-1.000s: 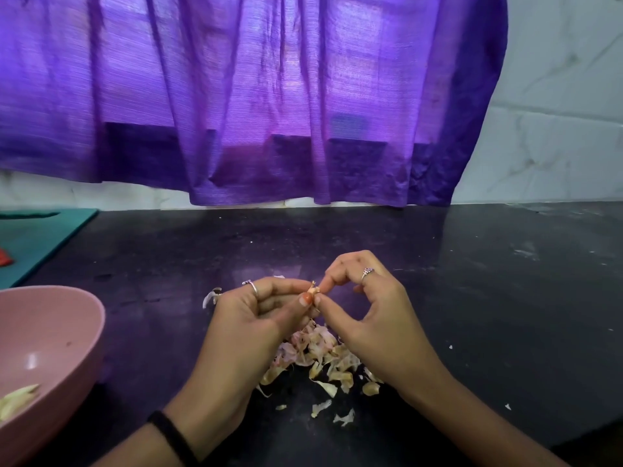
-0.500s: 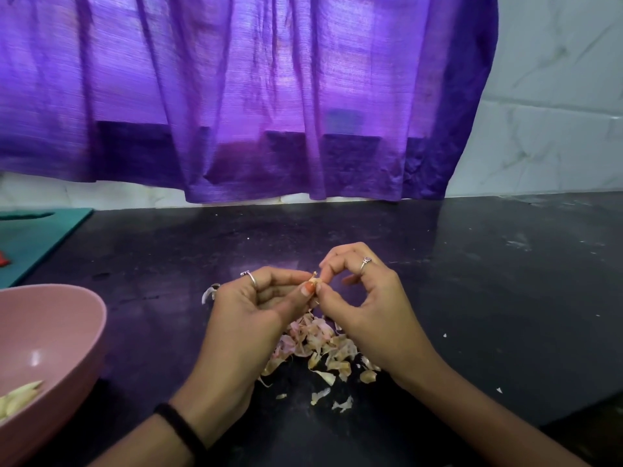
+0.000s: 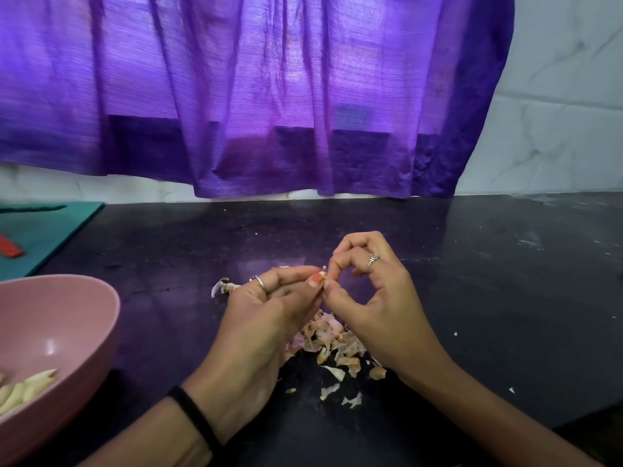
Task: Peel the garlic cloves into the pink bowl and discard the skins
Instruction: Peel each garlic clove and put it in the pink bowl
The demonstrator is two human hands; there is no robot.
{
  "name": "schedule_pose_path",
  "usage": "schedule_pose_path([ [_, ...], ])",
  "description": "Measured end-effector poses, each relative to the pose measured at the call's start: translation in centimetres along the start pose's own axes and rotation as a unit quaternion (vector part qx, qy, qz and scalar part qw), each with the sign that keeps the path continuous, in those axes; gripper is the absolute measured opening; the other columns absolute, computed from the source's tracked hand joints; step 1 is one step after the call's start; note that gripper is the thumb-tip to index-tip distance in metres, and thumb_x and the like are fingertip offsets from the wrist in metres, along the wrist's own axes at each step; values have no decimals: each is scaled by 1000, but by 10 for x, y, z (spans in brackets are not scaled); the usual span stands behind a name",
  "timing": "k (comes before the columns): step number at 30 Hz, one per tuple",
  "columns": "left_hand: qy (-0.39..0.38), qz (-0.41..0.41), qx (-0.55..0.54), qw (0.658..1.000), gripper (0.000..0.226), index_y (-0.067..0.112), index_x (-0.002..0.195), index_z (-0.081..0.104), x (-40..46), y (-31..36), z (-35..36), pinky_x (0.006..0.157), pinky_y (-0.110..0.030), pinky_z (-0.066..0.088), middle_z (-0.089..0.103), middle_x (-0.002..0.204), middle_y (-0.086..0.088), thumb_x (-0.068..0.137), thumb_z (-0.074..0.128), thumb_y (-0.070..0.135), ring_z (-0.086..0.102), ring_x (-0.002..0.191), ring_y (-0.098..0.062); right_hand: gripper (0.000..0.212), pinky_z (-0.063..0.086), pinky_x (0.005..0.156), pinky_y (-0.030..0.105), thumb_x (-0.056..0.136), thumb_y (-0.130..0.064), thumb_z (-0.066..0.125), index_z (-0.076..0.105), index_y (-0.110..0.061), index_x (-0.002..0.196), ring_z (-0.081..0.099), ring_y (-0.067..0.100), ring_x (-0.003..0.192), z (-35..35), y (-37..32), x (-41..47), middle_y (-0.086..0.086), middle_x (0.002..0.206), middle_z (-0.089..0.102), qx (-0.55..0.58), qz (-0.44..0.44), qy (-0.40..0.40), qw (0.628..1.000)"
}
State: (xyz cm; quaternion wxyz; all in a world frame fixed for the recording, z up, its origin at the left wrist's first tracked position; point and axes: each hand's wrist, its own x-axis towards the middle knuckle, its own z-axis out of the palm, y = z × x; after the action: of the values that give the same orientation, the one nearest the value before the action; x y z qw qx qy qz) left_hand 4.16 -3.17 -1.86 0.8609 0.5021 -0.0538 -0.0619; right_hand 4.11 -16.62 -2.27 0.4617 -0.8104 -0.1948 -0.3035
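Head view: I see both hands meet above the skins (image 3: 332, 342); left hand (image 3: 266, 318) and right hand (image 3: 374, 298) pinch one garlic clove (image 3: 324, 277), mostly hidden by fingertips. Pink bowl (image 3: 97, 318), cut off near left, holds peeled cloves (image 3: 27, 387).

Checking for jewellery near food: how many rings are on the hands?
2: one ring on the left hand, one ring on the right hand. Curled fingers may hide others.
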Motion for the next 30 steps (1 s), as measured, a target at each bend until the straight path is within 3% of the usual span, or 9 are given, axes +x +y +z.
schedule_pose_path([
  [3,5,-22,-42,999,20,2,97,67,1,1,-1,75,-19,57,74,86,-11,77,65,3,70,74,-11,7,36,86,7,76,-11,66,61,-15,73,54,5,98,0,-2,-1,-8,97,53,-1,-2,-12,1000],
  [7,29,-35,-91,995,17,6,100,66,6,6,-5,63,-16,56,73,83,-8,87,57,0,71,73,-10,12,36,87,6,76,-8,66,59,-19,74,54,4,98,0,-3,-3,-8,97,51,1,-14,-35,999],
  [14,20,-38,-86,995,16,3,101,66,5,5,-5,64,-15,56,73,83,-9,90,54,0,71,74,-11,11,36,86,6,78,-10,77,67,-15,77,53,0,106,-5,4,-1,-11,107,52,15,22,2,1000],
  [25,15,-15,-56,998,20,1,105,66,4,6,-7,71,-17,57,73,88,-11,89,55,2,71,77,-12,18,38,84,9,79,-11,73,57,-16,74,54,9,101,-6,3,-1,-10,96,52,21,3,-10,1000],
  [30,18,-9,-47,999,19,2,104,65,4,7,-8,75,-18,56,74,90,-11,89,54,2,71,81,-13,19,38,84,10,82,-34,64,55,-19,74,55,12,98,-6,0,-1,-7,92,53,31,8,-20,999],
])
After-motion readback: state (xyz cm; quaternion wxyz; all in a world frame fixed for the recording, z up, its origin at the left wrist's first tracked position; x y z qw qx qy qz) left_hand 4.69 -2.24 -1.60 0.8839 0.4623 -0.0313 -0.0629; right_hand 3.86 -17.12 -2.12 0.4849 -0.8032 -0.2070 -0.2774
